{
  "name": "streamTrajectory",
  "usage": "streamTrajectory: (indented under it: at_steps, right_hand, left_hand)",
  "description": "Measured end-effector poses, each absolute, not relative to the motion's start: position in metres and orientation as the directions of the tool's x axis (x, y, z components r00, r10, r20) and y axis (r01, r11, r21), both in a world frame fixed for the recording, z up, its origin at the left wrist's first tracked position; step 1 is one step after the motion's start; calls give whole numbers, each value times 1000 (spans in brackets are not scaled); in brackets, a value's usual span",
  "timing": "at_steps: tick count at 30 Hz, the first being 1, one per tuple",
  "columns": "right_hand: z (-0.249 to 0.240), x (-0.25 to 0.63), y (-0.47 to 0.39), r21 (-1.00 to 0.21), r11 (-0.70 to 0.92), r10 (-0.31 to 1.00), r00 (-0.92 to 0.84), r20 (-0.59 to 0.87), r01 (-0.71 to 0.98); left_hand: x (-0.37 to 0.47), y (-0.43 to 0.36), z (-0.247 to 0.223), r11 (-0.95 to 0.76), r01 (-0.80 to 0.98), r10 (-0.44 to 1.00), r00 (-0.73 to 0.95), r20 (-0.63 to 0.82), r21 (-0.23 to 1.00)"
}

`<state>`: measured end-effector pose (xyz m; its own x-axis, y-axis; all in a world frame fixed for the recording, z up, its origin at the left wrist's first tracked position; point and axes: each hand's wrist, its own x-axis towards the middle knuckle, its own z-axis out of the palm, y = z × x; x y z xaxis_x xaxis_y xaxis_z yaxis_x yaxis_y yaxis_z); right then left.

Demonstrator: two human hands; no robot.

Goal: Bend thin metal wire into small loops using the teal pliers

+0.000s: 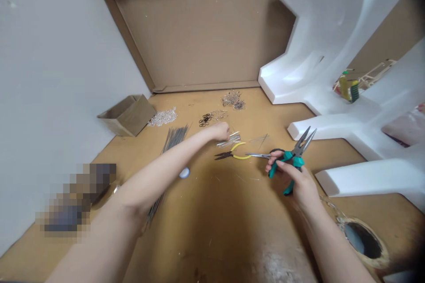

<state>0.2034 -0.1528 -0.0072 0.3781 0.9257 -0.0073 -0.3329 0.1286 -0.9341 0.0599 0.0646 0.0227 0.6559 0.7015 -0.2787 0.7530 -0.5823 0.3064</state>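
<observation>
My right hand [299,181] is wrapped round the handles of teal-handled long-nose pliers [295,154], whose jaws stand slightly apart and point up and away. My left hand [221,131] reaches over the table with its fingers curled, beside a small pile of short silvery pieces [230,139]; whatever its fingertips hold is hidden. Just below that pile lie yellow-handled pliers [238,156], with scissors [260,155] to their right. Black rings [206,120] rest beyond my left wrist. Under and beside my left forearm is a bundle of long grey rods [175,137].
An open cardboard box [133,117] and clear beads [163,117] are at the back left. Tangled wire bits [233,99] lie at the back. A white roll [184,173] sits near my left forearm. White moulded supports [358,177] and a round hole [363,239] are at right.
</observation>
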Motion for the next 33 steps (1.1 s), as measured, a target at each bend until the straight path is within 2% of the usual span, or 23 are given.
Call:
streamTrajectory:
  at_steps: [6, 9, 11, 12, 16, 20, 22, 29, 33]
  right_hand:
    - [-8, 204, -152, -934, 127, 924, 383, -11, -334]
    - [-8, 204, -153, -938, 125, 921, 389, -11, -324]
    - [-7, 205, -153, -937, 135, 922, 387, 0, -321]
    - [-7, 205, -153, -936, 143, 920, 391, 7, -321]
    - [-6, 205, -153, -937, 156, 909, 417, 13, -311]
    - [-3, 204, -152, -946, 139, 908, 419, 3, -294]
    - [-2, 203, -152, -947, 139, 909, 416, 6, -289]
    - [-8, 205, -152, -965, 99, 920, 392, -4, -243]
    - [-4, 203, -152, -998, 9, 941, 338, -14, -68]
  left_hand:
    - [45, 62, 24, -495, 656, 724, 674, -147, 569]
    - [39, 41, 22, -406, 551, 721, 683, -115, 729]
    - [38, 20, 18, -210, 365, 736, 670, -99, 907]
    - [38, 9, 16, -145, 291, 744, 662, -90, 946]
    - [41, -28, -2, -126, 148, 772, 636, 3, 981]
    - [41, -43, -25, -253, 210, 752, 657, 56, 945]
    - [40, -44, -34, -261, 223, 755, 653, 55, 939]
    - [40, -38, -40, -84, 142, 779, 627, -23, 986]
    - [34, -38, -30, 36, 57, 725, 686, -65, 998]
